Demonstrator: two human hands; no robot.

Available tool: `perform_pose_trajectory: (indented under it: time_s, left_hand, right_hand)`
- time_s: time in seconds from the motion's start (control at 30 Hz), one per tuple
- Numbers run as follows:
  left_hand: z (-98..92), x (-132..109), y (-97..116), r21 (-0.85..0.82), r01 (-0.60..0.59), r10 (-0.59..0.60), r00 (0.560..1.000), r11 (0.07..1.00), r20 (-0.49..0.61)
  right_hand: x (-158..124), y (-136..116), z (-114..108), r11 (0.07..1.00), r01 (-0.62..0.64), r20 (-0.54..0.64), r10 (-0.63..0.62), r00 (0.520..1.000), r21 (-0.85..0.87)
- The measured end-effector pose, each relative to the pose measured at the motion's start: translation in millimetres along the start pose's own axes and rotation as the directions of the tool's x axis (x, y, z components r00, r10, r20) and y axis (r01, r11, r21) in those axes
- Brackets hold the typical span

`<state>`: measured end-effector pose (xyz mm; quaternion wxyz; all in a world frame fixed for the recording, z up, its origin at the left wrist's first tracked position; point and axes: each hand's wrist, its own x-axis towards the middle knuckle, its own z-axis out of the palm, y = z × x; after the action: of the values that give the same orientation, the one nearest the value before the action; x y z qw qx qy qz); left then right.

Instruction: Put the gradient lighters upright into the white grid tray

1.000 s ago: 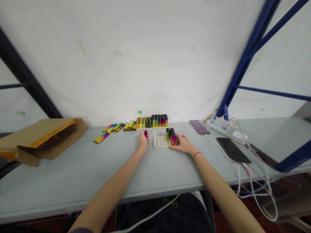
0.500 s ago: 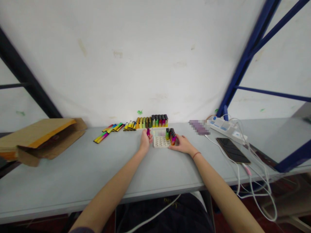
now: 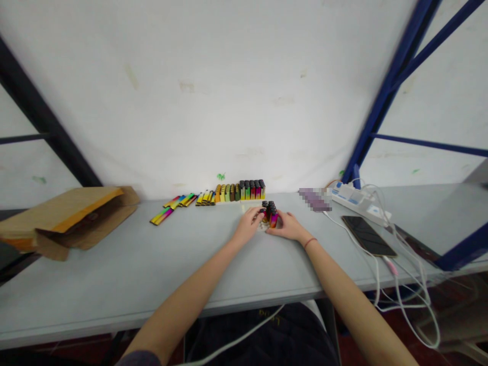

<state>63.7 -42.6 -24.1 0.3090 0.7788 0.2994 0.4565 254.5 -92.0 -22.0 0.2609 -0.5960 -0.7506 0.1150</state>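
Observation:
My left hand [image 3: 249, 223] is closed on a colourful tube with a black top [image 3: 262, 212], over the left part of a small white tray with round holes. Most of that tray [image 3: 262, 228] is hidden by the hand. Black-topped tubes [image 3: 273, 219] in purple and orange stand upright in a row at the tray's right side. Around the tray's right edge curls my right hand [image 3: 287, 226], its thumb at the front corner and its fingers against the end tube; the exact contact is partly hidden.
Behind stand a block of black-topped tubes [image 3: 252, 190] and a block of yellow-to-brown tubes [image 3: 227, 192]. Several colourful tubes [image 3: 162, 215] lie flat to the left, near an open cardboard box [image 3: 76, 213]. At right are a phone [image 3: 368, 236], a power strip [image 3: 358, 203] and loose white cables [image 3: 400, 300].
My left hand has moved right, carrying a tube from beside the white tray to above it, close to the standing tubes. My right hand stays at the tray's right edge.

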Motion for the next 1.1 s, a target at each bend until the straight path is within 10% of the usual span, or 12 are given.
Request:
perform_pose_trajectory:
  time_s: [0.67, 0.83, 0.97, 1.1]
  left_hand:
    - [-18.2, 5, 13, 0.439, -0.191, 0.175, 0.982, 0.878, 0.076]
    - [-105.8, 12, -11, 0.678, 0.15, -0.037, 0.983, 0.72, -0.178]
    - [-203.9, -2, -49, 0.736, 0.506, -0.246, 0.862, 0.45, -0.443]
    - [-262.9, -9, -86, 0.763, 0.552, -0.515, 0.786, 0.336, -0.342]
  right_hand:
    - [0, 3, 1, 1.0, 0.017, -0.018, -0.017, 1.0, 0.011]
    - [0, 4, 1, 1.0, -0.007, 0.01, 0.007, 1.0, -0.013]
    - [0, 6, 2, 1.0, -0.003, 0.008, 0.003, 1.0, -0.016]
    - [-1, 6, 3, 1.0, 0.016, -0.008, -0.016, 1.0, -0.015]
